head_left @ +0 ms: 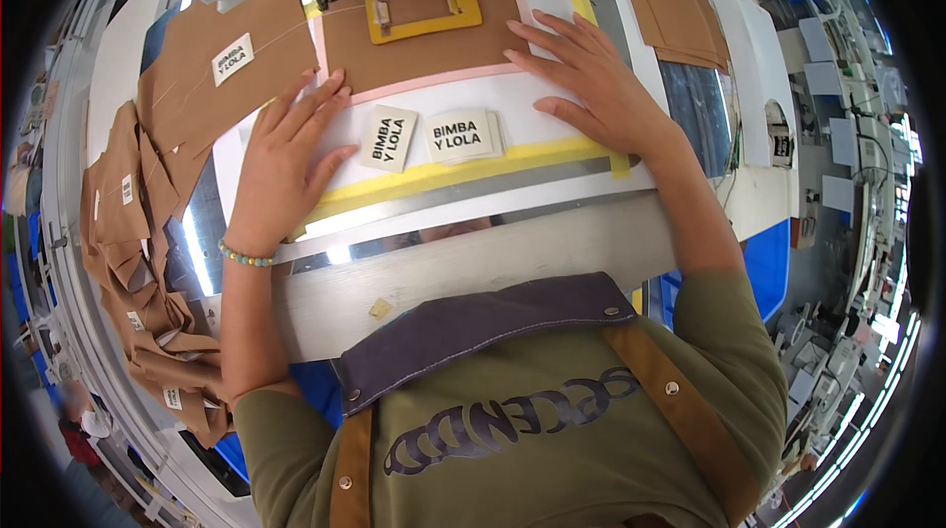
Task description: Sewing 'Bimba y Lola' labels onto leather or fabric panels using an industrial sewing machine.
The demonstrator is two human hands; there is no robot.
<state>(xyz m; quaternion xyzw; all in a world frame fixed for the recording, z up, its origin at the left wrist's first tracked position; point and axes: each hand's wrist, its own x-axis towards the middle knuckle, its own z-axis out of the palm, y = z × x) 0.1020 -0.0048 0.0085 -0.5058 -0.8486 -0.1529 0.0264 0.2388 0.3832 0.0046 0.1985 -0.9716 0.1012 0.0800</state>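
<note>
Both hands lie flat, fingers spread wide, holding nothing. The left hand (281, 168) presses on the white template board (537, 124), its fingertips touching the near edge of the brown fabric piece (424, 50). The right hand (591, 75) rests on the fabric's right end. Two cream woven labels (434, 137) lie on the board between the hands. A yellow clamp frame (424, 8) sits on the fabric, farther away. More brown pieces (133, 252) pile up at the left
</note>
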